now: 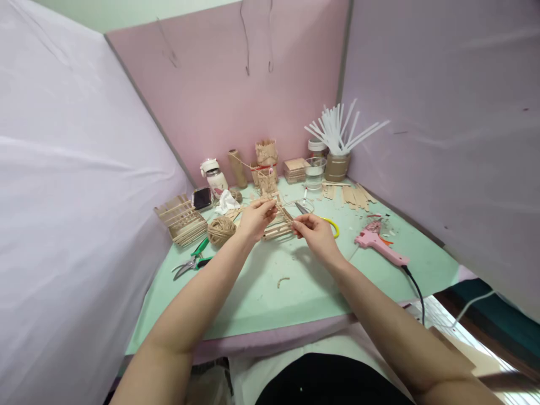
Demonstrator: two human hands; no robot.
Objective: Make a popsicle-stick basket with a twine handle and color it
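Note:
Over the middle of the table, my left hand [256,218] is closed, thumb and fingers pinched on a thin strand of jute twine [287,212]. My right hand [313,229] pinches the other end of this brown strand, a short way to the right. Just below and behind them sits a small frame of wooden sticks [276,231], partly hidden by my fingers. Scissors with yellow handles [336,227] lie behind my right hand. A ball of jute twine [221,231] rests left of my left wrist.
Green-handled pruning shears [194,262] and a slatted stick piece [182,220] lie left. A pink glue gun [382,244] with a black cord is on the right. Behind stand a bottle [215,179], a clear cup [314,174], white glue sticks [337,132] and loose wooden sticks [354,196].

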